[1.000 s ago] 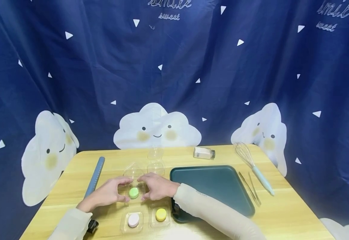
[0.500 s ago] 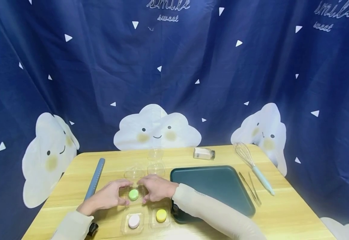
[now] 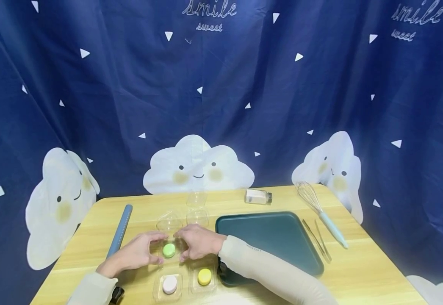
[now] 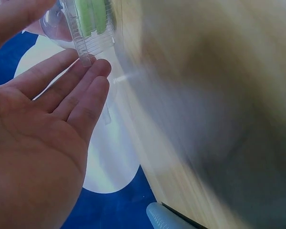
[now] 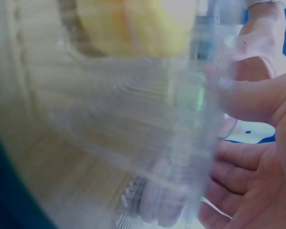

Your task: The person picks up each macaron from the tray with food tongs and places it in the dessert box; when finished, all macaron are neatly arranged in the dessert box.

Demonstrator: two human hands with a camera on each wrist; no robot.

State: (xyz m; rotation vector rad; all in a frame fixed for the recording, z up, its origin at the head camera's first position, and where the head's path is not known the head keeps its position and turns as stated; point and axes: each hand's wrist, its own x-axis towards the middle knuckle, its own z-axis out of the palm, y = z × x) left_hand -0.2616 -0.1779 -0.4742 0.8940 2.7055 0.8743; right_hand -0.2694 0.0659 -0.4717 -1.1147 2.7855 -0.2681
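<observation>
In the head view, a green macaron [image 3: 169, 250] sits in a clear plastic box [image 3: 175, 259] between both hands, its hinged lid [image 3: 169, 221] standing raised behind. My left hand [image 3: 137, 250] holds the box's left side, thumb at the near corner and fingertips at the far one. On the opposite side my right hand [image 3: 199, 242] spans the box in the same way. The left wrist view shows the left fingertips [image 4: 102, 67] right at the ridged box edge. Nearer are a pale pink macaron [image 3: 170, 284] and a yellow macaron [image 3: 204, 276], each in an open clear box.
A dark green tray [image 3: 259, 218] lies to the right, partly under the right forearm. Beyond it are tweezers [image 3: 318, 240] and a whisk [image 3: 328, 222]. A shaker jar [image 3: 258, 196] lies at the back. A blue-grey strip-shaped tool [image 3: 121, 231] lies by the left arm.
The head view has tilted up slightly. Both hands keep almost the same place around the green macaron's box.
</observation>
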